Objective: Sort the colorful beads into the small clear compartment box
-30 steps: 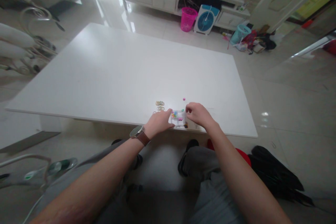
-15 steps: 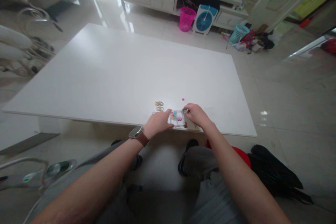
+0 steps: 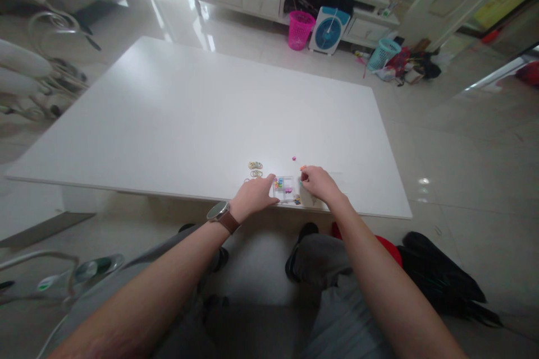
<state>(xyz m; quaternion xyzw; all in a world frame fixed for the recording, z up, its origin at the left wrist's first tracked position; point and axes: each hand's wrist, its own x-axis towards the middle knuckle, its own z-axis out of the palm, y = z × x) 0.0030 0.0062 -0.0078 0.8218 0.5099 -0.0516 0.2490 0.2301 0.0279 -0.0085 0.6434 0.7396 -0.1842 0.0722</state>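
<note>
A small clear compartment box (image 3: pixel 292 184) lies near the table's front edge, with colourful small pieces (image 3: pixel 278 183) in its upper left section and pink ones (image 3: pixel 288 191) beside the middle divider. My left hand (image 3: pixel 254 197), a watch on its wrist, grips the box's left side between thumb and fingers. Just right of the box, my right hand (image 3: pixel 319 182) has its fingers pinched together low over the table; what they hold is hidden. Small orange pieces (image 3: pixel 303 168) show by its fingertips. One pink piece (image 3: pixel 293 159) lies beyond the box.
Several metal-looking rings (image 3: pixel 255 166) lie left of the box on the white table (image 3: pixel 202 118). Small dark pieces (image 3: pixel 297 200) sit at the box's lower right. Across the floor stand a pink basket (image 3: pixel 300 31), a blue-and-white fan (image 3: pixel 329 31) and a low cabinet (image 3: pixel 261 3).
My right hand has moved slightly right, away from the box's upper right corner, and orange pieces now show by its fingertips. The left hand and box have stayed put.
</note>
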